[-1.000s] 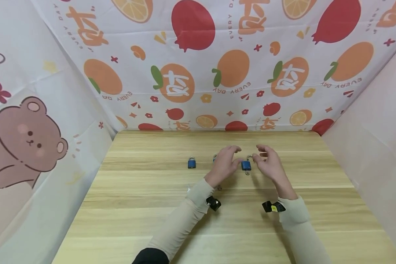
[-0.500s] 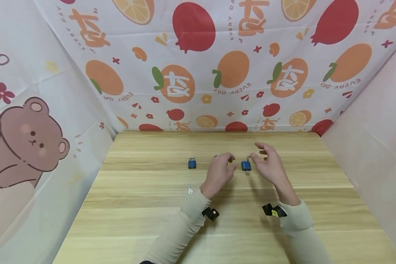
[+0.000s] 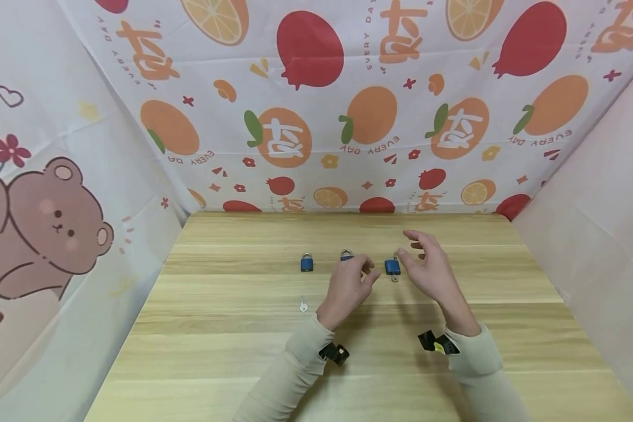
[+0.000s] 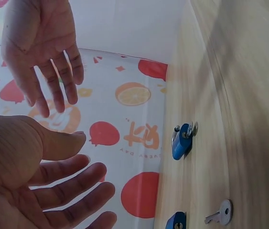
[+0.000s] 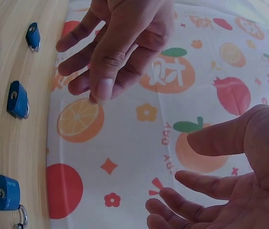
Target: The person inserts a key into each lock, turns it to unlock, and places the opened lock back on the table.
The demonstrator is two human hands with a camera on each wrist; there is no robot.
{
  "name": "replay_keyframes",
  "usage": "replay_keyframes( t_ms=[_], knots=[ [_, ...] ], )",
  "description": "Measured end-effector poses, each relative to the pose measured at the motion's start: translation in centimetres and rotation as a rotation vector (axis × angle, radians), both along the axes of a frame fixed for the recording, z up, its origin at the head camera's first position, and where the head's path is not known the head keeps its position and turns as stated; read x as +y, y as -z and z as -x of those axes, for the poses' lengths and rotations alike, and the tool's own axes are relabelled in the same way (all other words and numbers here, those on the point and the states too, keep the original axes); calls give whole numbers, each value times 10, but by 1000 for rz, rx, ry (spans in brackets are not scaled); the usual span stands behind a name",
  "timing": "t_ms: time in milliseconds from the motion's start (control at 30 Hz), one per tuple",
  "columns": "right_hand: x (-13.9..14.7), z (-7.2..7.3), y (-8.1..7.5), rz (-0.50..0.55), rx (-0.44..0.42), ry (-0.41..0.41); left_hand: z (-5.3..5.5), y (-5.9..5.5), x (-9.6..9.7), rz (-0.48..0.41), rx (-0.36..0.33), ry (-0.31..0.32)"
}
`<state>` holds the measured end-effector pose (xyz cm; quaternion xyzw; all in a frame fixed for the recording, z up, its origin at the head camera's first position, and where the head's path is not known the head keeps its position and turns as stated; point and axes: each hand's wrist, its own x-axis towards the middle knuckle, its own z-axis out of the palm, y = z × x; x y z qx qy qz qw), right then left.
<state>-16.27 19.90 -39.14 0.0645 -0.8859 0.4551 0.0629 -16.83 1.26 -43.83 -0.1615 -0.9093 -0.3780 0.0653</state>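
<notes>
Three blue padlocks stand in a row on the table. The right padlock (image 3: pixel 392 267) has a key (image 4: pixel 194 128) in its bottom and its shackle (image 5: pixel 22 215) swung open. In the head view my left hand (image 3: pixel 344 290) partly covers the middle padlock (image 3: pixel 346 255); the wrist views show it held above the table, fingers loosely bent and holding nothing. My right hand (image 3: pixel 429 271), nearest the right padlock, is raised with spread fingers and a bare palm. The left padlock (image 3: pixel 307 262) has its shackle closed.
A loose key (image 3: pixel 303 306) lies in front of the left padlock. Another loose key (image 4: pixel 225 212) lies in front of the middle padlock, hidden by my left arm in the head view. A fruit-print cloth (image 3: pixel 327 117) hangs behind the wooden table (image 3: pixel 232 340).
My left hand has drawn back left and toward me from the right padlock, uncovering the middle padlock's shackle and the left key. My right hand has shifted slightly left. The right padlock stays in place.
</notes>
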Motion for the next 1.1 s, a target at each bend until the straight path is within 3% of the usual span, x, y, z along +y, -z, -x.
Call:
replay_keyframes(
  t_ms=[300, 500, 633, 933, 1100],
  knots=[
    [-6, -8, 5, -1, -16, -23, -12, 8, -9, -8, -35, -16],
    [-12, -12, 8, -11, -20, -44, -19, 14, -16, 36, -58, -87],
    [-15, -15, 10, -22, -19, -48, -20, 17, -19, 59, -87, -121],
    [-17, -14, 20, -41, -2, -66, -18, 29, -24, 86, -122, -135],
    [-10, -16, 29, -30, -31, -46, -18, 34, -23, 123, -188, -141]
  ],
)
